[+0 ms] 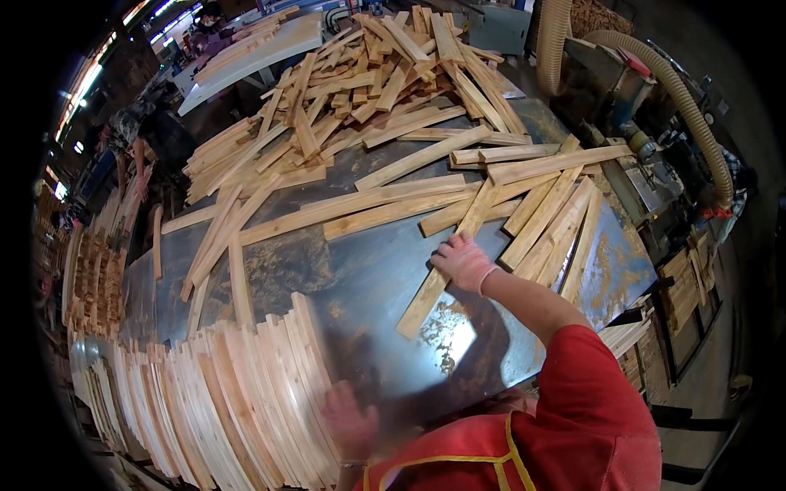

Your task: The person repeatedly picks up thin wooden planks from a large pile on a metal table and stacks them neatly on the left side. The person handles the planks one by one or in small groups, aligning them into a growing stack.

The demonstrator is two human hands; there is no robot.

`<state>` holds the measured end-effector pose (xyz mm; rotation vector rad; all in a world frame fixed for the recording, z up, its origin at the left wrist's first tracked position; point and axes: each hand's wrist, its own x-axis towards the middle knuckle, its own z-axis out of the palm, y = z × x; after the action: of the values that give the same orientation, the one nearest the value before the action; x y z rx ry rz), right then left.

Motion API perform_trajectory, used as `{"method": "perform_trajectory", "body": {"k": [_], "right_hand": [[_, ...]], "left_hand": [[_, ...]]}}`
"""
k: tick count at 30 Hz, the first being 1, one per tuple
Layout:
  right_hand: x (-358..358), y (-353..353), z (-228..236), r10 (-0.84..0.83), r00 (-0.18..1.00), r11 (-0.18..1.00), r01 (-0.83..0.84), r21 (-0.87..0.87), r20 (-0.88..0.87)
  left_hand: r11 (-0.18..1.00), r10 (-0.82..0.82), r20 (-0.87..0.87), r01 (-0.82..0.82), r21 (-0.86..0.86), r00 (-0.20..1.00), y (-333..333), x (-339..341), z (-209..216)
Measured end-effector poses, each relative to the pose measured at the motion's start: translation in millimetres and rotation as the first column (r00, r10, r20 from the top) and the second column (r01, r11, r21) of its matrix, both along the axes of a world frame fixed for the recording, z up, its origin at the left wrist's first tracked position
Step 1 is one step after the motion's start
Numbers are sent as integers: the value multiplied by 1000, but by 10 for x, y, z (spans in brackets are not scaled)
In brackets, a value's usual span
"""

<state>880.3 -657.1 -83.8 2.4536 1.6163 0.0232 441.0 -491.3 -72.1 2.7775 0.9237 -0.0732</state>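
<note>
Your sleeve (598,385) was plain red at the lower right, and your apron (442,450) was red with yellow edging at the bottom centre. The board (424,304) under your right hand (463,262) was honey-brown. In the lower left, your row of boards (229,393) made stripes of cream, pale pink and tan. The heaped boards (368,90) at the top centre were golden yellow with browner patches. Your table (368,278) was blue-grey, blotched with tan dust (286,266); the ribbed hose (696,94) at the upper right was beige.
</note>
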Motion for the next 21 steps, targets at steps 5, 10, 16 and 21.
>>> {"method": "perform_trajectory", "body": {"k": [5, 10, 16, 21], "right_hand": [[-233, 58, 86, 325, 944, 851, -266, 452, -56], [1366, -340, 655, -191, 974, 966, 208, 151, -122], [1933, -683, 736, -487, 863, 864, 452, -222, -137], [1532, -449, 575, -308, 719, 920, 392, -4, -623]], "left_hand": [[989, -136, 20, 137, -62, 990, -449, 1075, -51], [999, -41, -24, 40, -35, 999, -488, 1345, -288], [925, -87, -109, 39, -378, 990, -316, 1269, -40], [-154, 569, -156, -81, -985, 807, -447, 169, -139]]}}
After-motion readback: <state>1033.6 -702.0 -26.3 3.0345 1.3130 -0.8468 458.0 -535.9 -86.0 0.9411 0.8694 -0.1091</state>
